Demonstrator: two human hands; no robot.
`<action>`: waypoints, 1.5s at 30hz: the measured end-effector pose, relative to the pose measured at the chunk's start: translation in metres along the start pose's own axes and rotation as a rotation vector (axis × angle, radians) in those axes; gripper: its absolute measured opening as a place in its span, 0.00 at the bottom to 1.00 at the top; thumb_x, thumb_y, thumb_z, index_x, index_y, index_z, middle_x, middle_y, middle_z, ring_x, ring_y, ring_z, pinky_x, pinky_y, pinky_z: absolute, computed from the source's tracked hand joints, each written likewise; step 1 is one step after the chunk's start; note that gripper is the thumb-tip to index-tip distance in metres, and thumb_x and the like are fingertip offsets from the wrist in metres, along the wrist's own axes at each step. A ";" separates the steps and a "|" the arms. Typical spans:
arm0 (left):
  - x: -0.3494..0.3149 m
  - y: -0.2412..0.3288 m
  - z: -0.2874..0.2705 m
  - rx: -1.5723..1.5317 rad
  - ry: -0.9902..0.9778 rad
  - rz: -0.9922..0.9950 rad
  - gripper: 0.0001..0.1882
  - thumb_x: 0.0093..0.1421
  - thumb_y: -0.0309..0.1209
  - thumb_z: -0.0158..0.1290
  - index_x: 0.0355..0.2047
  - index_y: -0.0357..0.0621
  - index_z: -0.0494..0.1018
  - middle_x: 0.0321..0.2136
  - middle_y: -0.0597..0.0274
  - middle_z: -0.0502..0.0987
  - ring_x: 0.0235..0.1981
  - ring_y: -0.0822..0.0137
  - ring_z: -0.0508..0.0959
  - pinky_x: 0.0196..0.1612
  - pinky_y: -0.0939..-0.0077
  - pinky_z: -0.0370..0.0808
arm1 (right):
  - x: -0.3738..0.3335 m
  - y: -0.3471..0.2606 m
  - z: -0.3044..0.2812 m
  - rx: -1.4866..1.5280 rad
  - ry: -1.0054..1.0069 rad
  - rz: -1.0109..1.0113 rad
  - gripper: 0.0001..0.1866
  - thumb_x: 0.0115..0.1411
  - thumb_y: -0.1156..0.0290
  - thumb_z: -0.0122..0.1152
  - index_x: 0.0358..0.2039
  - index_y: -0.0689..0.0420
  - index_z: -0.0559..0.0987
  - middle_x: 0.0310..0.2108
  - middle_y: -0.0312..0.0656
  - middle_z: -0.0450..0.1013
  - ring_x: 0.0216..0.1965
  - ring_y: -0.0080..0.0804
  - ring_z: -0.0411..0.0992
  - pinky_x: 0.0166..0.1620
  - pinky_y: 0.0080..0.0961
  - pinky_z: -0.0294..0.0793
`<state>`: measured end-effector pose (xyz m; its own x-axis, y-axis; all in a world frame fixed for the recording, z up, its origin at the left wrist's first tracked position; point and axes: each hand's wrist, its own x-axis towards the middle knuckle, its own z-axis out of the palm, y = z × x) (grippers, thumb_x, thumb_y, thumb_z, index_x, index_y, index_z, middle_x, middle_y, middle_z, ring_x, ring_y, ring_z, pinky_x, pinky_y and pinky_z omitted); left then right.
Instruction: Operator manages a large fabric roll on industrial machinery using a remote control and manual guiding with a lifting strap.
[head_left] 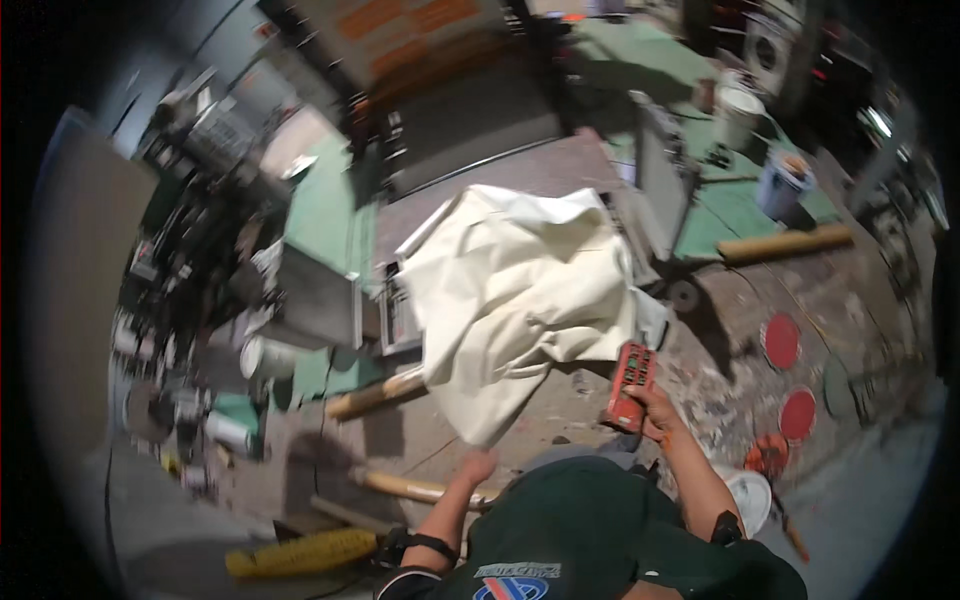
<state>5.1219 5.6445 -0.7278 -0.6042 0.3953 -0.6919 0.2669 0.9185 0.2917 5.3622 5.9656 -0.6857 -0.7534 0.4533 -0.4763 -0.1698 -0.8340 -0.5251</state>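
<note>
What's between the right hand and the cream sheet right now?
In the head view, a red handheld controller, held in the right hand, lies between; its upper end appears near the cream sheet's lower right edge. Contact is unclear.

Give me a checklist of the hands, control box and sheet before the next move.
1. Red control box secured: ok, in the right hand.
2. Buttons unpressed: cannot tell, too small and blurred.
3. Left hand off the cream sheet: cannot tell; it is at the sheet's lower tip, contact unclear.
4. Sheet smooth: not ok, wrinkled and folded.
5. Hands apart from each other: ok.
</note>
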 end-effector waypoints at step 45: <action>-0.064 0.106 -0.271 0.087 0.667 0.215 0.27 0.59 0.42 0.51 0.52 0.35 0.68 0.62 0.31 0.54 0.61 0.38 0.60 0.62 0.52 0.61 | 0.006 -0.052 0.078 -0.106 -0.059 0.018 0.16 0.57 0.70 0.61 0.45 0.60 0.72 0.34 0.40 0.74 0.32 0.34 0.77 0.36 0.32 0.81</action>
<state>4.9854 5.7190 -0.4733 -0.8553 0.5141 -0.0641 0.4741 0.8267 0.3030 5.3171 5.9874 -0.6058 -0.7921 0.4171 -0.4457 -0.0903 -0.8022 -0.5901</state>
